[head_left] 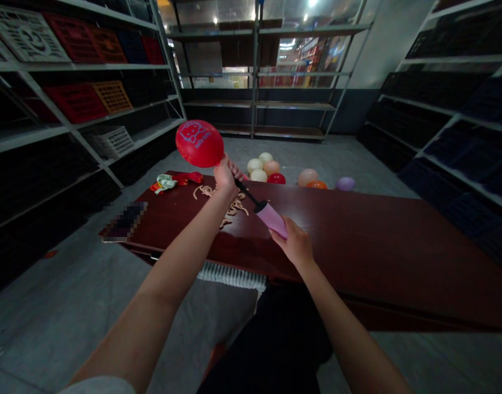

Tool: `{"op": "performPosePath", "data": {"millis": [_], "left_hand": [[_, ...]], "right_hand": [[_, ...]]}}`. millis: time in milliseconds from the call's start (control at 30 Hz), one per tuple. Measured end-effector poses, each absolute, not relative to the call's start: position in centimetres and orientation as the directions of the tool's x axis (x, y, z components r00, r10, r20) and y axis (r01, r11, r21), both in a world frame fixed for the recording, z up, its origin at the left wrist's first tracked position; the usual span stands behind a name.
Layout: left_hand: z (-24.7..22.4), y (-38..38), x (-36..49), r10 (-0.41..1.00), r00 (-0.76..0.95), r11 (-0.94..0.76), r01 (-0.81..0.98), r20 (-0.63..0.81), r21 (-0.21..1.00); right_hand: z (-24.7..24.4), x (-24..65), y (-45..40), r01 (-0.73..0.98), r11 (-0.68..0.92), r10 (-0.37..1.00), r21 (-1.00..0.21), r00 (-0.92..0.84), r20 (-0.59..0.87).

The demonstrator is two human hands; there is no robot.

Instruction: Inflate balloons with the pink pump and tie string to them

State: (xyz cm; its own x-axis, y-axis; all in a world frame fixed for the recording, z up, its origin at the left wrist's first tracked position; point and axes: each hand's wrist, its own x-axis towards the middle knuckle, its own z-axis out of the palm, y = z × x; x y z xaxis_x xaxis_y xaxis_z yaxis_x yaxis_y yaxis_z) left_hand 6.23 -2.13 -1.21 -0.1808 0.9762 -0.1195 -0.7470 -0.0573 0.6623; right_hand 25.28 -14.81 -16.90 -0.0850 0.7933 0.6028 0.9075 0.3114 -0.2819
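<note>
Two bare hands are holding firm over the table! The right hand is gripping the pink barrel of a pump, which is slanting above the tabletop between its near and far edges. The left hand is clasping the pump's black end, right at the neck of a round red balloon; fingers are hiding the join. Beneath, pale curly strips are lying loose. Limp balloons are sitting by the far left corner, while a pixelated object is resting by the near left one. Beyond the far edge, inflated balloons are clustering. And the containers? On the left shelves, a white crate is standing beside red ones, an orange crate is sitting lower, and a white basket lower again; their contents aren't showing.
</note>
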Motion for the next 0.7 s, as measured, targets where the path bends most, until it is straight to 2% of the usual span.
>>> {"op": "performPosePath", "data": {"millis": [233,467,700], "left_hand": [[-3.7,-4.9,11.7,0.989,-0.080,0.024,-0.727,-0.120,0.686],[-5.0,-5.6,6.7,0.965,-0.108,0.067,-0.784,-0.241,0.617],[-4.3,-6.7,0.0,0.926,-0.238,-0.025,-0.814,-0.294,0.580]], "right_hand": [[-17.0,25.5,-14.7,0.912,0.264,0.812,-0.315,-0.033,0.583],[-16.2,24.6,-15.0,0.889,0.389,0.800,-0.242,-0.196,0.567],[-16.3,24.6,-15.4,0.854,0.499,0.740,-0.146,-0.332,0.585]]}}
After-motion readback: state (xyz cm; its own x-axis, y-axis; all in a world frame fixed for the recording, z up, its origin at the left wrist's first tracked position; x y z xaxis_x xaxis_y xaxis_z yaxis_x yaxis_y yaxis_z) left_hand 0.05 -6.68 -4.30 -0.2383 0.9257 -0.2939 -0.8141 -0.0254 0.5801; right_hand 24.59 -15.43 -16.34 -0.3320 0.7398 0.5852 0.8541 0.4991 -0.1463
